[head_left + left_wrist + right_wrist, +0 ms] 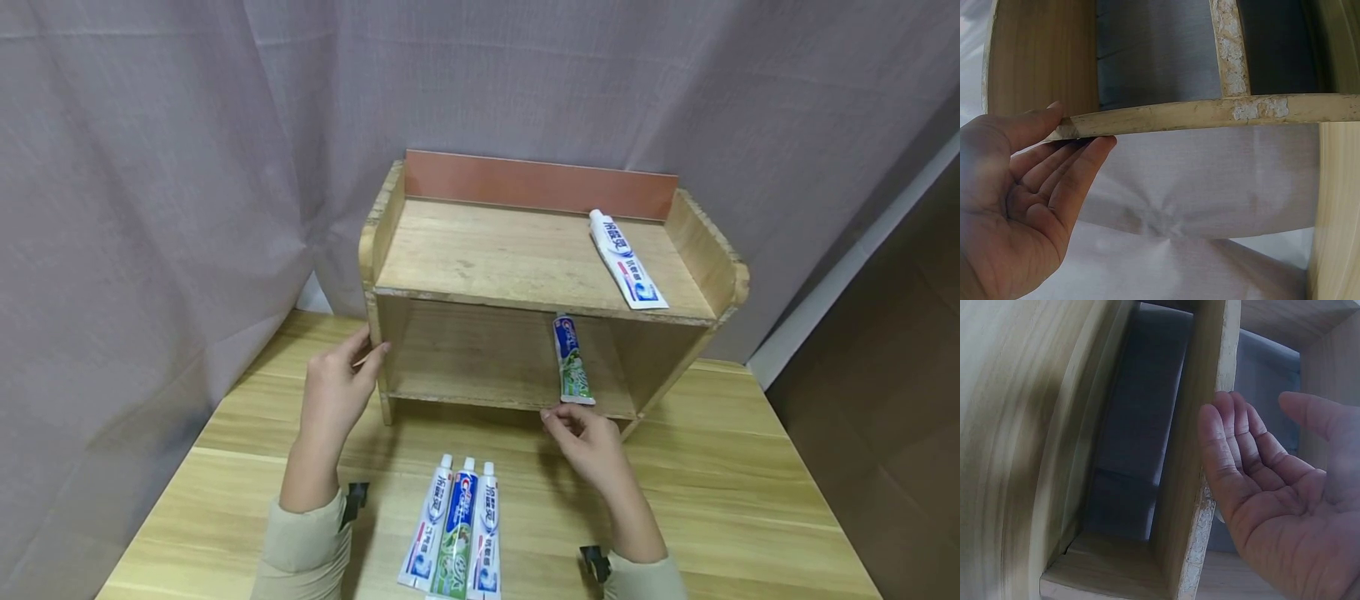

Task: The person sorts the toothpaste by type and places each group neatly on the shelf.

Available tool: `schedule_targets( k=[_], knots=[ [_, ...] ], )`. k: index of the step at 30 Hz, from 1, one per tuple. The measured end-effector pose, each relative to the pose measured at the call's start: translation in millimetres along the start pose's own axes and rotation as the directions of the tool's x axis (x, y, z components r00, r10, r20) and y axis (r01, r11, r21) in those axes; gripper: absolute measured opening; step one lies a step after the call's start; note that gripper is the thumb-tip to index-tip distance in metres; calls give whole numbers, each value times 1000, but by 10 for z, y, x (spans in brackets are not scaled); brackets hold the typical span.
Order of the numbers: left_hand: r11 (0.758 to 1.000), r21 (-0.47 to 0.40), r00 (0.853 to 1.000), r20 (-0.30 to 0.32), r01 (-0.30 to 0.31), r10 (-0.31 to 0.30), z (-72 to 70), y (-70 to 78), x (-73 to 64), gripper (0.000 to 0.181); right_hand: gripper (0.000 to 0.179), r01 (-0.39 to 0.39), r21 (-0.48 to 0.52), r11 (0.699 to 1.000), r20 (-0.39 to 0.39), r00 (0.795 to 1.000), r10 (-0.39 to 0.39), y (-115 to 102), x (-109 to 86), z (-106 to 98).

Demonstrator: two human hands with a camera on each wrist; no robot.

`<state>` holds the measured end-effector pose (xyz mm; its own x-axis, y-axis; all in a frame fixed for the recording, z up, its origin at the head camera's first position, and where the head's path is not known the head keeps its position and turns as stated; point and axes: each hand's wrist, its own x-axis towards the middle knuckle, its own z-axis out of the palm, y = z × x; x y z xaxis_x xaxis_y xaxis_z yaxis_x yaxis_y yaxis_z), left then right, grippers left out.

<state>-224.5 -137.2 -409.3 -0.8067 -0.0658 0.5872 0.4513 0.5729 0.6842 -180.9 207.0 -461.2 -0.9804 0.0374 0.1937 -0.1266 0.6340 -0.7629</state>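
Blue-green tube (572, 360): lies flat on the lower shelf (480, 358), nearer the right side wall than the left, printed face up.
Pointing: cap end towards the back, passing from sight under the front of the upper shelf (487, 246); crimped end at the front edge, towards the person.
Long axis: runs front to back across the shelf, roughly in line with the right side wall.
Right hand (596, 446): just below the crimped end, by the front edge; holds nothing, with fingers fairly straight and thumb apart in the right wrist view. Cannot tell whether touching the tube or only the shelf edge.
Left hand (337, 387): grips the front of the left side wall (381, 221), thumb on one face and fingers on the other; probably steadying the rack.
Step in hand: looks like the last squaring-up of the tube. Best done by nudging the crimped end lightly, straight along the long axis, until just inside the edge. Avoid pushing sideways, which could swing the cap end askew; brace the rack meanwhile.
White tube (627, 262): lies on the upper shelf, slanted, cap to the back.
Tabletop (720, 483): carries the rack and, in front, three tubes (456, 533) side by side, caps towards the rack.
Curtain (187, 167): hangs behind.
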Motion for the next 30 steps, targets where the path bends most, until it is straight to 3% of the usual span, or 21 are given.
schedule_targets(
  k=[15, 24, 30],
  knots=[
    [1000, 3, 1000, -7, -14, 14, 0, 1, -4, 26, 21, -36, -33, 999, 50, 998, 38, -1, -18, 48],
    [1000, 3, 1000, 2, -3, 3, -2, 9, 3, 27, 18, -35, -11, 999, 153, 988, 36, -33, -51, 208],
    [1000, 14, 1000, 4, -1, 1, -3, 11, 4, 26, 15, -8, 18, 1000, 265, 964, 3, -55, -94, 372]
  ],
)
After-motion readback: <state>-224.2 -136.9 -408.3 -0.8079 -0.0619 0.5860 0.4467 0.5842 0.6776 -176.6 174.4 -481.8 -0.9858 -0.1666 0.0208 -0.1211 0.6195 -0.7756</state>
